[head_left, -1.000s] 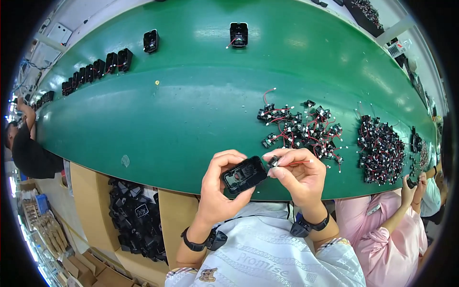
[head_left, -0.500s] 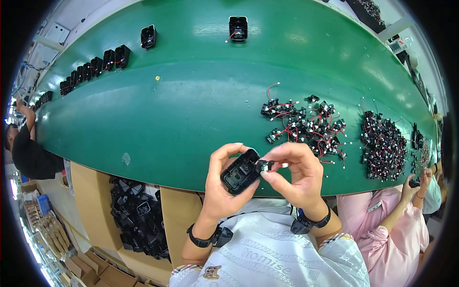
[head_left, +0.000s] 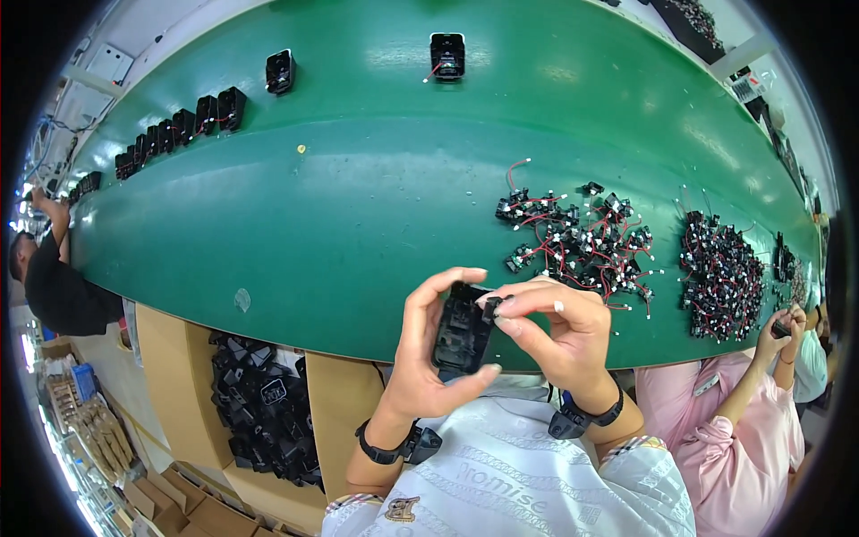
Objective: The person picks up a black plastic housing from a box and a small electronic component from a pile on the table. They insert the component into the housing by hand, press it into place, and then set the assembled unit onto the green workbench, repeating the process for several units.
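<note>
Just below the centre of the frame, a person's left hand (head_left: 420, 345) curls around an open black housing (head_left: 460, 345), fingers arched over its upper end, thumb by its lower end. The housing's long axis runs nearly up and down the frame, its top leaning slightly right. Level with its upper right edge, the right hand (head_left: 565, 336) pinches a small black part (head_left: 490, 307) between thumb and fingertips, a white connector (head_left: 559, 306) showing over the knuckles. The part lies to the left of the right hand, at the housing's upper right rim; whether it is seated there cannot be told. Beyond, right of centre, a loose pile of red-wired parts (head_left: 586, 237) spreads across the green tabletop (head_left: 358, 233). Farther off, a wired housing (head_left: 447, 55) stands alone at upper centre, and a row of housings (head_left: 183, 127) lines the upper left
</note>
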### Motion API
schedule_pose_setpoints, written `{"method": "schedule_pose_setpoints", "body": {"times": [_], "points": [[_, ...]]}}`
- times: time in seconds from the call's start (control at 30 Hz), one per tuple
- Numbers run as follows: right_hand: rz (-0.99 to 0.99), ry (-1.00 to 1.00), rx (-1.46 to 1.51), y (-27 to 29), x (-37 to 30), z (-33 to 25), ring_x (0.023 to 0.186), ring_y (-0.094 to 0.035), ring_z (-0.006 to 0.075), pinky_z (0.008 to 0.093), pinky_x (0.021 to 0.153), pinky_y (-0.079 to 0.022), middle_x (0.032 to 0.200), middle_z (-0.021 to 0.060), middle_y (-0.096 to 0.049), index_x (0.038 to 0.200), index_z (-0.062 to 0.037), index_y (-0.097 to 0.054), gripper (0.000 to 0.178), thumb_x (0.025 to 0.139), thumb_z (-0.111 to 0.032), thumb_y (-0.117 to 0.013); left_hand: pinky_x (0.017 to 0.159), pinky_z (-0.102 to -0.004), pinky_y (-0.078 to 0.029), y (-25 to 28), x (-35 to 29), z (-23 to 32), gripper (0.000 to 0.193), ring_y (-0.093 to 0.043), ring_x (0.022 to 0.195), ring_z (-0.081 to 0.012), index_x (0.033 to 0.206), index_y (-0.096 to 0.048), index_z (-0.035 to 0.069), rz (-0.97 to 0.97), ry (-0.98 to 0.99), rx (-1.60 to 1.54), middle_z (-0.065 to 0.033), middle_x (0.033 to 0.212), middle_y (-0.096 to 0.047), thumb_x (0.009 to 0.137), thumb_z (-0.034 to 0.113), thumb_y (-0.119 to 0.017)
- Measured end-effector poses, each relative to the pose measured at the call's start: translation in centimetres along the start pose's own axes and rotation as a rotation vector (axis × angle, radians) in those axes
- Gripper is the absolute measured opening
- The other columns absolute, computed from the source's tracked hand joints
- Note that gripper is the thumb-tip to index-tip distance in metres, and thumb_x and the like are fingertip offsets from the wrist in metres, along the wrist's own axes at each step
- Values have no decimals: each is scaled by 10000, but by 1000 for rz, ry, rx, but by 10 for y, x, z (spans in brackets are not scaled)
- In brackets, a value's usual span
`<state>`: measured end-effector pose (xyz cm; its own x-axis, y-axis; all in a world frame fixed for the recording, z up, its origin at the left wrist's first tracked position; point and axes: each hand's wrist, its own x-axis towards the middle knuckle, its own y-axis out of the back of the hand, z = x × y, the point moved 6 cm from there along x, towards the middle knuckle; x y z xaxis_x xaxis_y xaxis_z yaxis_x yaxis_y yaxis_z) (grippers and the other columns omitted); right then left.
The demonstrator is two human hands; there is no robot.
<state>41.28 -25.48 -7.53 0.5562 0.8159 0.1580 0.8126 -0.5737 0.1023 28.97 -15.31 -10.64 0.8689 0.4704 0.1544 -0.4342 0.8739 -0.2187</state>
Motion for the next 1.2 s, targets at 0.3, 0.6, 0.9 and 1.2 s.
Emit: {"method": "schedule_pose_setpoints", "body": {"times": [0.3, 0.6, 0.9, 1.2], "points": [[49, 197, -169, 1, -5, -17, 775, -644, 177, 284, 658, -524, 914, 107, -688, 878, -35, -738, 203, 712, 46, -823, 1036, -460, -460, -6, 1, 0, 917, -543, 1238, -328, 1385, -285, 93, 95, -207, 96, -218, 1311, -504, 660, -66, -823], [28, 358, -407, -14, -8, -27, 723, -598, 205, 320, 638, -472, 846, 22, -641, 897, -109, -744, 269, 670, -42, -872, 1004, -380, -484, -2, -1, 1, 926, -556, 1213, -265, 1472, -347, 5, 208, -89, 264, -184, 1352, -506, 700, 23, -859], [30, 148, -271, -16, -7, -8, 709, -511, 189, 291, 583, -394, 807, 37, -543, 856, -87, -759, 205, 678, -53, -855, 979, -381, -502, -1, 5, 6, 856, -590, 1179, -308, 1395, -452, 0, 188, -92, 420, -174, 1268, -592, 650, 43, -871], [80, -18, 115, -25, -16, 19, 878, -525, 157, 289, 716, -478, 1011, 53, -505, 917, -77, -785, 162, 762, -71, -832, 978, -377, -506, 3, 3, 1, 827, -583, 1204, -273, 1386, -454, 6, 134, -51, 202, -152, 1314, -566, 667, 36, -862]]}}
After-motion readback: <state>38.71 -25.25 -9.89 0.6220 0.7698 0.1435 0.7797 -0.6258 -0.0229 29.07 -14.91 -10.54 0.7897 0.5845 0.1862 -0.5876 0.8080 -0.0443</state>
